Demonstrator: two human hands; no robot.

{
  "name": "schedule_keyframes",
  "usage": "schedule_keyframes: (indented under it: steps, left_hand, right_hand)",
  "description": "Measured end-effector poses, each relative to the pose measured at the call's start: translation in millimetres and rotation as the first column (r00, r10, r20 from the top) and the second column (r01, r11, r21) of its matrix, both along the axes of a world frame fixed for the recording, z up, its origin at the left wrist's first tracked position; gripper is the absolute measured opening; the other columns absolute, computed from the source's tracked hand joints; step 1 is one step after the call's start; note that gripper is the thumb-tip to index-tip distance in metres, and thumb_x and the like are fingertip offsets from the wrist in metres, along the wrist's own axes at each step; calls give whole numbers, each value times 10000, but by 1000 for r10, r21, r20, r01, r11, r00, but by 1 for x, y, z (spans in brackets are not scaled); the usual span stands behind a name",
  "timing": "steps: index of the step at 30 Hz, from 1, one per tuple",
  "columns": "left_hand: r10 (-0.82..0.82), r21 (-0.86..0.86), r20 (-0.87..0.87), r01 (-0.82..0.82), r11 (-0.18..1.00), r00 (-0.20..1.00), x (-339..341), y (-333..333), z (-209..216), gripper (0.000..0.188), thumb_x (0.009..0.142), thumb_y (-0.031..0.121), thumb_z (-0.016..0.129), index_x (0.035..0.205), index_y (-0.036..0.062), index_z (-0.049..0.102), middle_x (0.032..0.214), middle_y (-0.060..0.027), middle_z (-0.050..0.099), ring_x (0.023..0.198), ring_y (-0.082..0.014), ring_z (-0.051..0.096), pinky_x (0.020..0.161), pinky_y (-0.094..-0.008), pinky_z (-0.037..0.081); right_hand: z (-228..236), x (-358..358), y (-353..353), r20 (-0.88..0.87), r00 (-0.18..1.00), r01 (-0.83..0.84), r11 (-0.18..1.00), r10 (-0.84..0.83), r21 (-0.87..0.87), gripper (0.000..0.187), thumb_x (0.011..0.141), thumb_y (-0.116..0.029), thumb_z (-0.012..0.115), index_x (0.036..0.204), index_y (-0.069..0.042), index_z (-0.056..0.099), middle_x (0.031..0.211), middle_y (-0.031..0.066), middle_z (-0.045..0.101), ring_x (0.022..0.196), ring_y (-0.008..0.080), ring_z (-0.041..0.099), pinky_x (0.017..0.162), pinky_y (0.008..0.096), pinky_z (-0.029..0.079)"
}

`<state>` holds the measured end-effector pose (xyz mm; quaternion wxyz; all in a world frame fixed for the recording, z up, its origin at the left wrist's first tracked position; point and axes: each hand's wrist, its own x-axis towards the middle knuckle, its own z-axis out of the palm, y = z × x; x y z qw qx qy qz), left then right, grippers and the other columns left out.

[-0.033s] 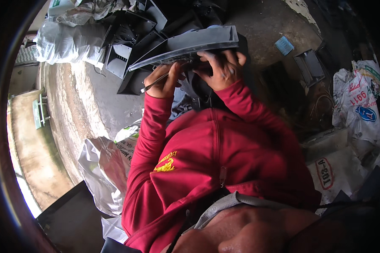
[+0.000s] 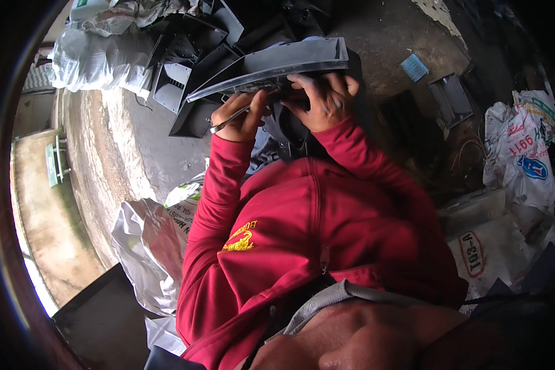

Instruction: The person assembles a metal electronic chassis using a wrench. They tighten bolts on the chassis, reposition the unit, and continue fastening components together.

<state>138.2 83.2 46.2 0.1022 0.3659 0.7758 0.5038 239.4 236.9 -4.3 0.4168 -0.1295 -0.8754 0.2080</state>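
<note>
Both my arms, in red sleeves, are raised in front of me. My right hand (image 2: 324, 98) grips the lower edge of a long dark grey plastic panel (image 2: 277, 65) and holds it tilted, its left end lower. My left hand (image 2: 243, 116) is closed around a thin metal tool (image 2: 227, 122), held against the underside of the panel. The tool's tip is hidden behind the panel and my fingers.
Several dark plastic parts (image 2: 185, 80) are piled behind the panel. White sacks (image 2: 86, 55) lie at the top left, printed sacks (image 2: 524, 154) at the right, and a crumpled white bag (image 2: 145, 246) by my left elbow. A small blue item (image 2: 415, 66) and a dark tray (image 2: 451, 98) lie on the concrete floor (image 2: 135, 154).
</note>
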Motion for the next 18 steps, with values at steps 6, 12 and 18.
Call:
schedule_keyframes:
  steps: [6,12,18]
  left_hand:
    - [-93,-257,-542,-60,965,835,13,23,10,169,820,114,689,986,84,706,835,-109,678,712,-280,680,609,-365,539]
    - [-344,-750,-431,-119,651,834,15,59,24,260,758,155,671,1018,155,681,976,-95,648,813,-336,672,710,-447,548]
    - [-125,-71,-562,103,992,818,-11,19,-8,85,839,110,693,903,54,702,764,-114,672,628,-242,668,538,-326,528]
  right_hand:
    - [-1,-3,3,15,999,-37,999,37,-1,575,644,-269,800,1178,-241,587,975,-60,687,1058,190,555,888,434,283]
    - [-12,-5,8,-60,998,-2,996,7,86,655,626,-239,781,1239,-239,550,1010,-13,685,1100,238,542,898,459,282]
    - [-7,-6,4,-35,999,2,996,1,84,539,639,-335,833,1108,-214,598,937,-55,674,936,175,579,845,416,304]
